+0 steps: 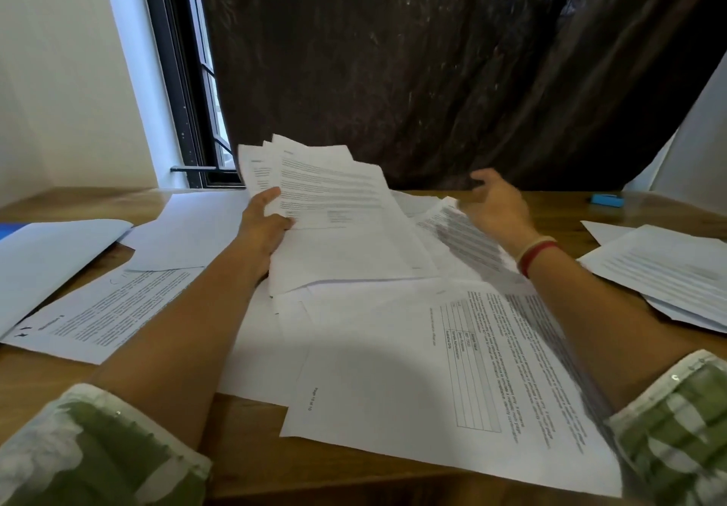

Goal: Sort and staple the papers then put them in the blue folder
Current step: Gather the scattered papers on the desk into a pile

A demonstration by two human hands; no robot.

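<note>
Head view, sheaf: my left hand (267, 226) grips a fanned sheaf of white printed papers (338, 206) at its left edge, thumb on the front page; its long axis runs away from me, far end raised.
Room: loose white sheets (393, 348) cover the brown wooden table (251, 446); bare wood shows along the near edge.
Blue folder (7, 230): a sliver at far left, under a sheet.
Right hand (496, 201): raised over the pile, fingers loosely spread, empty.
</note>
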